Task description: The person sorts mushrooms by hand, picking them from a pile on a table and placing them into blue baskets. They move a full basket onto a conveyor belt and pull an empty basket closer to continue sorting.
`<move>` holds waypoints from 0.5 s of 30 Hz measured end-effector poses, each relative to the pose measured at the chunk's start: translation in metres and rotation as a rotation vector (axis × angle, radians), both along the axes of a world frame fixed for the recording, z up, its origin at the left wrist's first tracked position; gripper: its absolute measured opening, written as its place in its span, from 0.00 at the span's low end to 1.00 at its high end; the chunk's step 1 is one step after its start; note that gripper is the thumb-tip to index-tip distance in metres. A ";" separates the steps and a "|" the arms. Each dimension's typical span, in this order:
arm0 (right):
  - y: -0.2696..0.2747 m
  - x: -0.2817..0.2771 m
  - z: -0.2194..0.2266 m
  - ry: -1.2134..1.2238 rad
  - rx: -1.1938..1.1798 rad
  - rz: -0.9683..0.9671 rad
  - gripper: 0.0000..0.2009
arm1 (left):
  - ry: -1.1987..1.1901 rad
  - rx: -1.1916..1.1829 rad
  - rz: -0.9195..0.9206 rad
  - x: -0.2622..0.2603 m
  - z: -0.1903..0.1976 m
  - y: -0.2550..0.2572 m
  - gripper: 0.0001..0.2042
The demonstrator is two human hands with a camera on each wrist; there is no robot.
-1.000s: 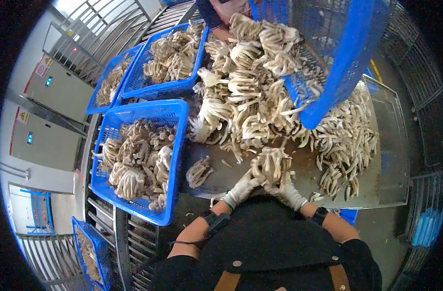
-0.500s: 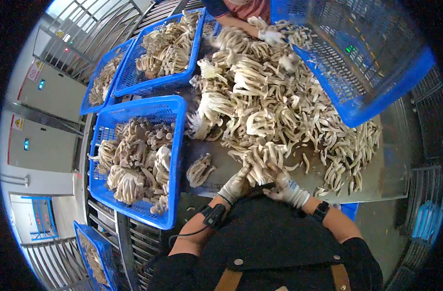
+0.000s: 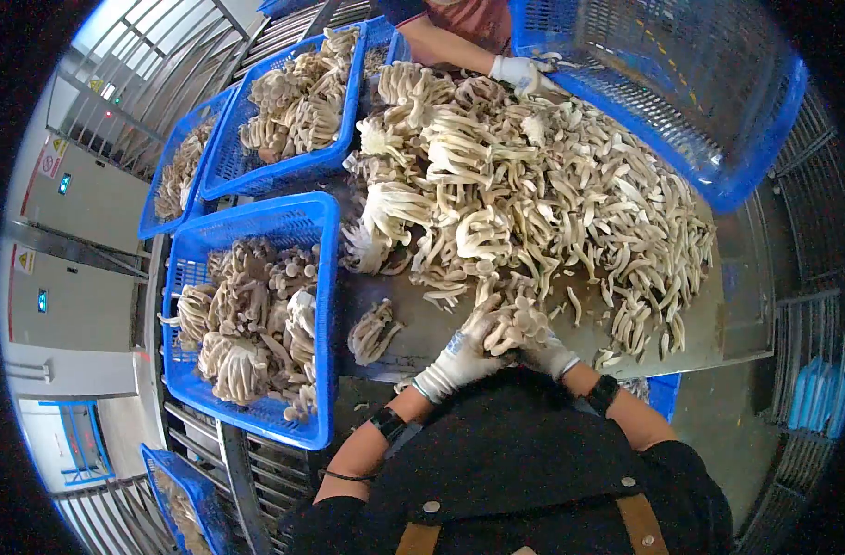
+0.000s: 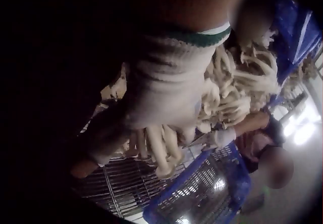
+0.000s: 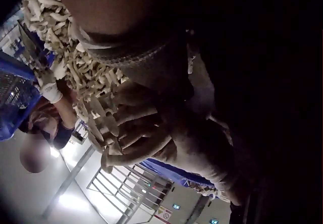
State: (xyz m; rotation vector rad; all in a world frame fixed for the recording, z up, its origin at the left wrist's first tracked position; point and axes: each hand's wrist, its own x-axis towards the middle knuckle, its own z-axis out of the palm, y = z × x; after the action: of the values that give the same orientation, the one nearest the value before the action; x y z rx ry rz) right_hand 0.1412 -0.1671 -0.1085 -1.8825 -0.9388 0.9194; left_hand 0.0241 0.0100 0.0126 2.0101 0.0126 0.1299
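Close to my body, at the near edge of the metal table, both of my white-gloved hands hold one cluster of mushrooms. My left hand grips its left side, and pale stems stick out past the glove in the left wrist view. From the right, my right hand holds the cluster, its fingers partly hidden behind it and dark in the right wrist view. A big heap of mushrooms lies just beyond, whole clumps at left and loose single stems at right. One small clump lies apart, left of my hands.
Blue crates of mushrooms, including the nearest crate, stand along the left on rollers. Across the table, another person's gloved hand is beside a tilted blue crate over the far right. The metal table ends near my body.
The other person's blue crate has swung up and away to the far right, uncovering more of the heap. In my hands the cluster has turned, its caps now facing me.
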 end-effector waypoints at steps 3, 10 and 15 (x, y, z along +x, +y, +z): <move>0.018 0.002 0.031 -0.534 0.017 0.083 0.30 | -0.010 -0.177 0.131 0.002 0.002 -0.004 0.35; 0.038 0.002 0.122 -0.329 0.251 -0.121 0.38 | 0.208 -1.191 0.166 0.009 0.021 -0.004 0.38; 0.041 0.003 0.113 -0.150 0.153 -0.237 0.34 | 0.096 -1.333 0.299 0.003 0.032 -0.010 0.36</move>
State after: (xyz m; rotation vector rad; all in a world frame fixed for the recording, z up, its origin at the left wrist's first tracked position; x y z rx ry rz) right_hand 0.1447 -0.1264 0.0041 -1.9014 -0.8266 0.5566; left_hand 0.0271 0.0003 0.0449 0.6694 0.3644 0.1546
